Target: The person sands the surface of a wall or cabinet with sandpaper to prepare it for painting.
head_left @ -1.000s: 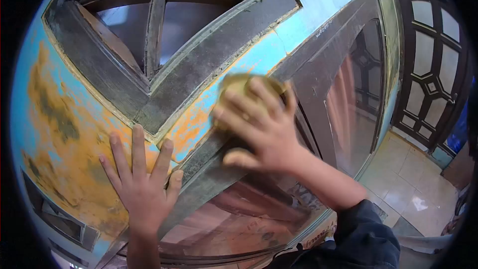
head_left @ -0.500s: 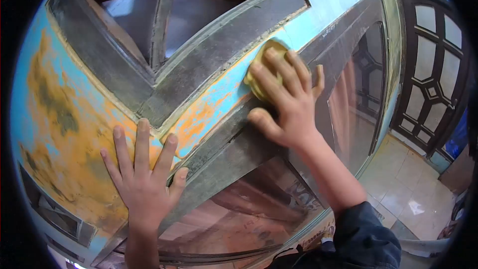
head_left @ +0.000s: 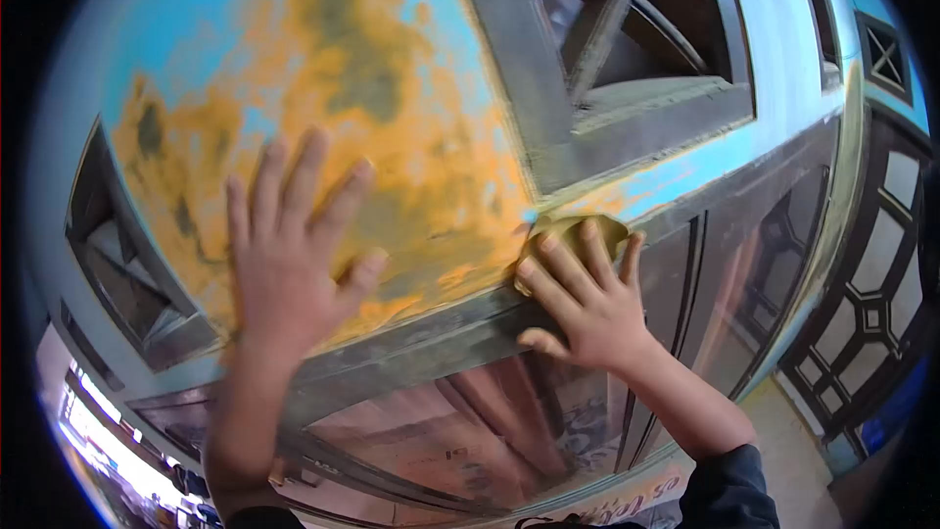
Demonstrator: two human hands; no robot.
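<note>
My left hand (head_left: 294, 255) lies with spread fingers over the wall (head_left: 441, 176), where orange and dark patches show through blue paint. Under the fingers of my right hand (head_left: 592, 304) is a yellowish-olive pad (head_left: 617, 231), pressed to the wall just above the dark wooden frame (head_left: 441, 338). The pad sits below the lower left corner of a dark window frame (head_left: 548, 152); the palm hides part of it. The right thumb is held apart from the pad.
Glass panes (head_left: 470, 431) with pinkish curtains lie below the frame. A small vent window (head_left: 127, 255) is at the left, a dark panelled door (head_left: 871, 304) at the right, with floor (head_left: 788, 441) beside it. Bright light enters at the lower left.
The view has swung left. My right hand has slid the pad left and down along the strip to the window's corner. My left hand is now higher on the patchy wall.
</note>
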